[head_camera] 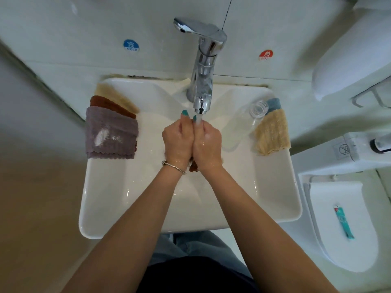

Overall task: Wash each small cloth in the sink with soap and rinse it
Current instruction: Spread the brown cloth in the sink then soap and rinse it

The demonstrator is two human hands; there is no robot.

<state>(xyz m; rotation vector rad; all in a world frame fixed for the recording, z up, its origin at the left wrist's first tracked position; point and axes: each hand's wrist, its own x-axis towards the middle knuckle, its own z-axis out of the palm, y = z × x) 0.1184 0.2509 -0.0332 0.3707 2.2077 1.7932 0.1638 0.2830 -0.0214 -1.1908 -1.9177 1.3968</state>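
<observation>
arms: bare | left wrist: silver bangle [174, 166] | nails: teal polish [185, 112]

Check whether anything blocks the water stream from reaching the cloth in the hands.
Nothing visible does. The left hand and right hand grip a brown cloth directly under the faucet spout; the stream lands on the fingers around it.

Brown cloth [193, 167] mostly hidden between left hand [177, 142] and right hand [208, 144], fingertips blurred under water stream [198, 120], toilet [342, 225] cut by right edge.
</observation>
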